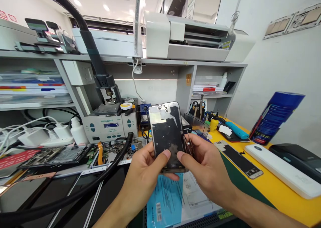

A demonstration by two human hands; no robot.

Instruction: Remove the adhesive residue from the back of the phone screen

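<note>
1. Two bare forearms (114,206) are reaching up from the bottom edge, nearest the camera, and are leading to a left hand (146,166) and a right hand (207,164) near the centre.
2. Both hands are holding one phone panel (167,134) in front of the person; its dark, smudged inner face is turning toward the camera, with a silvery patch showing near the upper left corner.
3. Left fingers (164,157) are closing on the panel's lower left side, the thumb pressing on its face.
4. Right fingers (185,157) are gripping the lower right side, that thumb resting near the other; thin dark strips (189,143) are showing beside this hand, though I cannot tell what they are.
5. Below the panel, a blue printed sheet (168,201) and a white sheet (198,194) with line drawings are lying side by side.
6. To the right, a second phone panel (239,159) is lying on the yellow tabletop (278,194), near a white oblong device (283,173) and a black device (299,157); a blue can (276,116) is standing behind these.
7. To the left, a black hose (77,196) is curving across dark flat screens (54,191); circuit boards (114,151) are lying behind them, before a grey station (109,126) with a small display.
8. Higher up, a white machine (197,52) is sitting on the shelf (160,61).
</note>
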